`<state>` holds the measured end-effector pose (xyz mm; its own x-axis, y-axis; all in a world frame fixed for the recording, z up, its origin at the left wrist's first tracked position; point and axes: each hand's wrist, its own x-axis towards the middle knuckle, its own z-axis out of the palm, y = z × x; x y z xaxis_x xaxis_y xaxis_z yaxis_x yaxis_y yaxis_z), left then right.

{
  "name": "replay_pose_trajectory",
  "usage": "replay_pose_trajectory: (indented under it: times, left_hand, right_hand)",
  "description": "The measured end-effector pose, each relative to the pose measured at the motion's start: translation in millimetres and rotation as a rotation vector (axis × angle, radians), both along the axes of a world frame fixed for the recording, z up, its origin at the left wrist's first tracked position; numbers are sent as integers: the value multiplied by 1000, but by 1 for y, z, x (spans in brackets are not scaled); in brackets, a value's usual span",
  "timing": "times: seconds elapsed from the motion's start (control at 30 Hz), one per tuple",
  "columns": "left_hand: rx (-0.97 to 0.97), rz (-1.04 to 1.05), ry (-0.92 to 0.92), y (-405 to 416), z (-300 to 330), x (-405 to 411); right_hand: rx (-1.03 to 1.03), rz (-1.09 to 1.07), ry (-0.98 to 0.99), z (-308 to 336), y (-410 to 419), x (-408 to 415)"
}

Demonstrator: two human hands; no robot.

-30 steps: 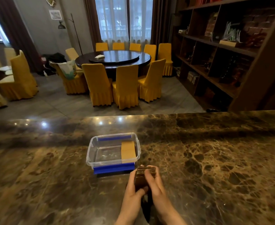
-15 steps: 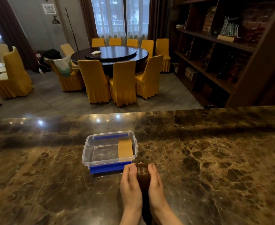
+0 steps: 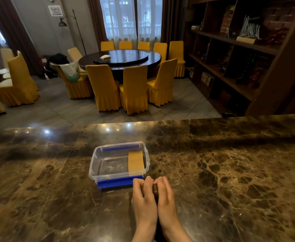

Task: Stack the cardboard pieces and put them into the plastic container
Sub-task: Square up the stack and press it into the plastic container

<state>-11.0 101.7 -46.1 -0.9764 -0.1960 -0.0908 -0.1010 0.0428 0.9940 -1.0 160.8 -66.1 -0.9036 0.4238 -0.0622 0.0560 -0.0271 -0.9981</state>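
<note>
Both hands are squeezing a little stack of cardboard pieces [image 3: 155, 188] between them, left hand [image 3: 144, 198] and right hand [image 3: 165, 196] pressing in from either side, right on the marble counter [image 3: 230, 172]. The stack is sitting just in front of the plastic container [image 3: 108, 175], near its right corner. One cardboard piece [image 3: 135, 163] is already lying inside, against the right wall.

round table [image 3: 119, 58] | yellow chairs [image 3: 134, 88] | curtained window [image 3: 131, 18] (daylight) | shelving [image 3: 239, 55]
</note>
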Motion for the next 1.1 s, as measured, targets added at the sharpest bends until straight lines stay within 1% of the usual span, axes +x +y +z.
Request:
replay_pose_trajectory:
  times: [0.1,0.17,0.2,0.23,0.3,0.4,0.47,0.5,0.53,0.67,0.73,0.77,0.8,0.9,0.97,1.03,1.1]
  left_hand:
    - [50,-92,-57,-5,2,-2]
    - [171,-247,-115,-16,-1,-4]
    - [202,-340,-152,-25,-5,-2]
    - [181,-431,-169,-34,-7,0]
    - [18,-542,-141,-53,-12,3]
    - [-256,-522,-51,-61,-12,3]
    - [-385,-477,37,-64,-5,0]
    - [-446,-457,92,-66,-1,-3]
    - [-507,-455,139,-71,3,-7]
    - [-851,-585,228,-87,18,-30]
    - [-931,-643,259,-86,24,-40]
    - [-952,-664,266,-83,26,-43]
    - [-963,-676,267,-81,26,-46]
    - [-955,-710,212,-85,17,-46]
    - [-923,-723,151,-90,7,-41]
    - [-840,-682,124,-90,-6,-33]
    - [-651,-576,104,-84,-17,-25]
  right_hand:
    - [32,-64,-5,3,-3,-6]
    - [47,-161,-18,8,-5,-12]
    - [43,-200,-35,10,-5,-15]
    - [24,-228,-51,12,-4,-18]
    - [-48,-277,-70,15,-3,-21]
    - [-202,-260,-74,16,-4,-22]
    - [-296,-192,-97,16,-6,-23]
    - [-301,-161,-103,17,-4,-22]
    - [-250,-129,-84,19,-1,-21]
    - [141,-7,113,22,24,-11]
    - [314,55,124,20,26,-12]
    - [367,68,111,17,24,-13]
    - [367,57,91,13,22,-14]
    - [222,-33,-1,-1,19,-14]
    - [215,-45,-36,-11,16,-10]
    - [267,-61,-58,-20,10,-9]
    - [335,-98,-68,-23,4,-11]
